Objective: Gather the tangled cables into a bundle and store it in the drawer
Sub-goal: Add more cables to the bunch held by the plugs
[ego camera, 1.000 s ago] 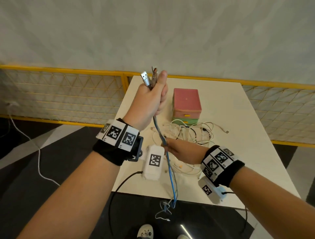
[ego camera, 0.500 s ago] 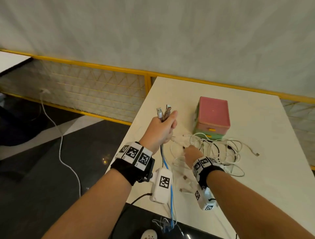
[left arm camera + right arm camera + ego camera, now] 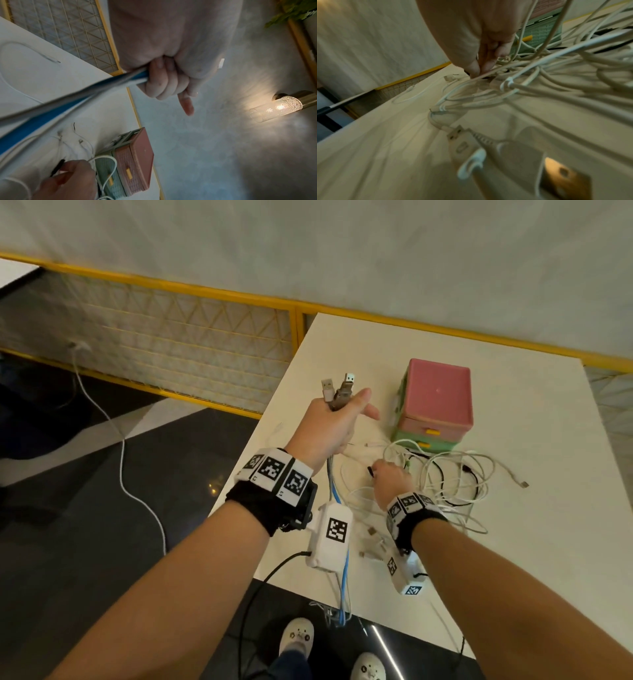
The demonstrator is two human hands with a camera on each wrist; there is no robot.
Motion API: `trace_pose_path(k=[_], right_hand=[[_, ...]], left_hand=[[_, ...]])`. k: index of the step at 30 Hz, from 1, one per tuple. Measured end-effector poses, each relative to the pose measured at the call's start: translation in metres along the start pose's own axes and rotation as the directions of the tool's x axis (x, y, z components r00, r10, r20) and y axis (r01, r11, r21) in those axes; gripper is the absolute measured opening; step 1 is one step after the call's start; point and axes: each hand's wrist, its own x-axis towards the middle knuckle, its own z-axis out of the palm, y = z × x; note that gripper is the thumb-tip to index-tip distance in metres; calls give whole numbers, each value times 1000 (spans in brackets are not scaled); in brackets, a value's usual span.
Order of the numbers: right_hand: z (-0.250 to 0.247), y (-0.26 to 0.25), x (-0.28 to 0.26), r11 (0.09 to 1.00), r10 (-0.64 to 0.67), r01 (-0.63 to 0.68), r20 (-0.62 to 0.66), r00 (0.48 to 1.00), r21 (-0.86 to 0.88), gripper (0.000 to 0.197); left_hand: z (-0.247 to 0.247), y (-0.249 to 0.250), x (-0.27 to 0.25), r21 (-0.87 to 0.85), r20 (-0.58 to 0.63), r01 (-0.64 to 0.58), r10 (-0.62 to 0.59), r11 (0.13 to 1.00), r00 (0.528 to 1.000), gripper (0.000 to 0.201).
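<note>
My left hand is raised over the table's left edge and grips a bunch of cables. Their USB plugs stick up out of the fist, and a blue cable hangs down past the table's front edge. My right hand is low on the table and pinches a black plug at the left side of the tangle of white and black cables. The pink and green drawer box stands just behind the tangle, both drawers closed.
The white table has loose USB plugs near its front left edge. A yellow mesh fence runs behind and left. A white cord trails on the dark floor. My shoes show below the table edge.
My left hand has come down lower with the cable bunch and its forefinger has straightened. My right hand left the blue cable, reached forward into the tangle and pinched a black plug.
</note>
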Motion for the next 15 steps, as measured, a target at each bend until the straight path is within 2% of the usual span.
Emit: trace_pose_path(k=[2,4,5,8,10,12,13,15], right_hand=[[-5,4,-2,999,-6,7,-21,1000,49,25],[-13,8,-6,967,34,-5,-112,993,254,21],[-18,10,-9,923,68,4,-172,983,384,18],[-44,11,-25,714,134,105,-283,950,692,9],[-67,7,-39,475,136,213,-310,941,854,9],[-86,5,-53,277,122,247,-289,950,929,12],[-93,4,-60,226,109,250,-280,954,941,11],[-103,4,-70,202,89,273,-295,951,940,13]], left_hand=[[1,-5,3,-19,-17,-8,8,1000,1000,42],[1,-10,6,-36,-73,-13,11,999,997,46],[0,-13,8,-41,-96,-7,4,999,995,47],[1,-18,9,-11,-100,23,-24,1000,995,43],[8,-19,9,31,-75,46,-43,998,996,35],[22,-17,8,82,-54,82,-77,993,996,30],[30,-16,7,115,-29,86,-83,990,996,31],[46,-11,4,202,50,28,-39,979,998,29]])
